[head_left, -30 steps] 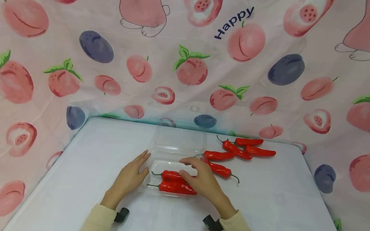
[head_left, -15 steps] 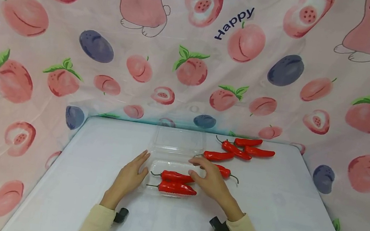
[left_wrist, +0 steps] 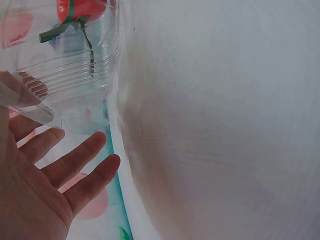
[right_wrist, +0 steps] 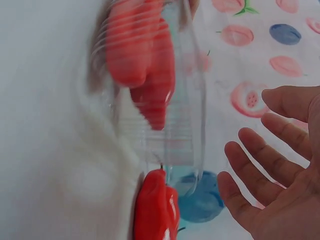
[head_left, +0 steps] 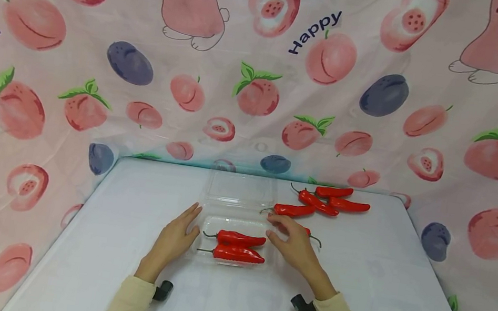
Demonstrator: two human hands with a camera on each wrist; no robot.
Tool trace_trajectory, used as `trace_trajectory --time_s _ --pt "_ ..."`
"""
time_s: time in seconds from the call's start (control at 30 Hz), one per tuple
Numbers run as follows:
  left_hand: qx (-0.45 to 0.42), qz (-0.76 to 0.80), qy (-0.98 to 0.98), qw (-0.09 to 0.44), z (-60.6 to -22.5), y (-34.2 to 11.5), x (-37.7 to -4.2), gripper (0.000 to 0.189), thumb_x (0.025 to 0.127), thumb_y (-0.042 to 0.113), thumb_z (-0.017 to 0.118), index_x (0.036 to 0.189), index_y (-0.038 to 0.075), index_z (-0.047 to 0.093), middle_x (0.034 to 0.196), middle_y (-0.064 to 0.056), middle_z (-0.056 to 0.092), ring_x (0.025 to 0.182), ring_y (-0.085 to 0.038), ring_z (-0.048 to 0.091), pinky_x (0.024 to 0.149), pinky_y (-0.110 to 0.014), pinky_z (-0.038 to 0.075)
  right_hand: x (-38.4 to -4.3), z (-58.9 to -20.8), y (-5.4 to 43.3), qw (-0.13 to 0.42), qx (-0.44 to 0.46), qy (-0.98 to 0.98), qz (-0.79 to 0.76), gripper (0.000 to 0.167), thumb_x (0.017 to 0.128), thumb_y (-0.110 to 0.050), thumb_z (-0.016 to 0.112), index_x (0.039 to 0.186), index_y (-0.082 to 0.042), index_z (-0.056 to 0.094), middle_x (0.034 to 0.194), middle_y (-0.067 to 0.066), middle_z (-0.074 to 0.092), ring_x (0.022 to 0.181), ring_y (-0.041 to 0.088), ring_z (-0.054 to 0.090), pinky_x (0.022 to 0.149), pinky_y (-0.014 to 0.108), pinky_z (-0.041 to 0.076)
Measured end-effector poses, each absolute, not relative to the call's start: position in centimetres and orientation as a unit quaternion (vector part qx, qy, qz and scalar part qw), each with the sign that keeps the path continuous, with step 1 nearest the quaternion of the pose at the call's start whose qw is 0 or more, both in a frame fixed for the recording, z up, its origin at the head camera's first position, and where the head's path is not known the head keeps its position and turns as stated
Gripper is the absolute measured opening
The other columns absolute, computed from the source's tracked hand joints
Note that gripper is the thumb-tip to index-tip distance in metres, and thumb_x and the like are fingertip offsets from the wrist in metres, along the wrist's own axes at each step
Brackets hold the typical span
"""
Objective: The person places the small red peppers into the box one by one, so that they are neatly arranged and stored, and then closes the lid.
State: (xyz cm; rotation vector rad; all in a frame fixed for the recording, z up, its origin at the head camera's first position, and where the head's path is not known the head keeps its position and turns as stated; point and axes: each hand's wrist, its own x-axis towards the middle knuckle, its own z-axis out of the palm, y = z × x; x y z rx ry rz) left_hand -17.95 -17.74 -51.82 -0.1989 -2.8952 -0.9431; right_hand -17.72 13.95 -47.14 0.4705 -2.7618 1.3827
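Two red chili peppers (head_left: 239, 253) lie side by side in the base of a clear plastic clamshell box (head_left: 239, 223), stems to the left. The box's lid (head_left: 241, 189) is folded back behind it. My left hand (head_left: 174, 236) is at the box's left side, fingers spread; in the left wrist view, the thumb shows through the ribbed plastic wall (left_wrist: 75, 85). Beside the box's right end, my right hand (head_left: 292, 244) holds nothing, fingers apart and slightly bent. It partly covers a loose chili pepper (head_left: 308, 232) behind it.
Another loose chili pepper (head_left: 293, 210) lies right of the lid. Farther back on the right, several more chili peppers (head_left: 319, 202) are heaped on the white table (head_left: 140, 182). A fruit-patterned cloth (head_left: 251, 140) hangs behind the table.
My right hand has moved right, from over the peppers in the box to beyond its right end, and now hides part of a loose pepper. The left hand has stayed put.
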Motion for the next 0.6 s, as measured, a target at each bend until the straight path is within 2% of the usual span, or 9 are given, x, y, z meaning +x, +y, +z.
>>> trace_trajectory --time_s 0.17,0.27,0.4,0.6 --pt "-0.066 -0.306 -0.949 0.045 -51.9 -17.8 -18.0 0.054 0.095 0.02 0.059 0.147 0.014 0.047 0.157 -0.002 0.04 0.137 -0.035 0.048 0.108 -0.055 0.043 -18.0 -47.9 14.6 0.007 0.148 -0.882 0.447 0.043 0.089 -0.018 0.071 0.131 -0.014 0.061 0.139 0.008 0.059 0.124 0.026 0.059 0.1 0.047 0.052" --pt "-0.067 -0.305 -0.949 0.046 -51.9 -17.8 -18.0 0.053 0.095 0.02 0.059 0.147 0.013 0.047 0.157 -0.002 0.04 0.137 -0.035 0.048 0.108 -0.055 0.043 -18.2 -48.2 15.0 0.007 0.141 -0.884 0.445 0.043 0.089 -0.017 0.072 0.131 -0.013 0.061 0.135 0.006 0.061 0.122 0.026 0.059 0.099 0.046 0.053" --pt "-0.068 -0.308 -0.948 0.045 -51.7 -17.8 -18.0 0.053 0.095 0.02 0.059 0.147 0.013 0.048 0.157 -0.002 0.04 0.137 -0.035 0.048 0.108 -0.055 0.043 -18.3 -48.3 15.6 0.014 0.129 -0.888 0.44 0.041 0.089 -0.017 0.072 0.128 -0.014 0.062 0.129 0.003 0.065 0.118 0.025 0.061 0.095 0.044 0.056" --pt "-0.065 -0.303 -0.95 0.041 -51.8 -17.7 -17.9 0.053 0.095 0.021 0.058 0.147 0.013 0.047 0.157 -0.002 0.04 0.137 -0.034 0.048 0.108 -0.055 0.043 -18.5 -48.5 16.5 0.025 0.121 -0.887 0.445 0.035 0.089 -0.015 0.071 0.124 -0.015 0.064 0.124 0.005 0.067 0.114 0.028 0.063 0.095 0.048 0.055"
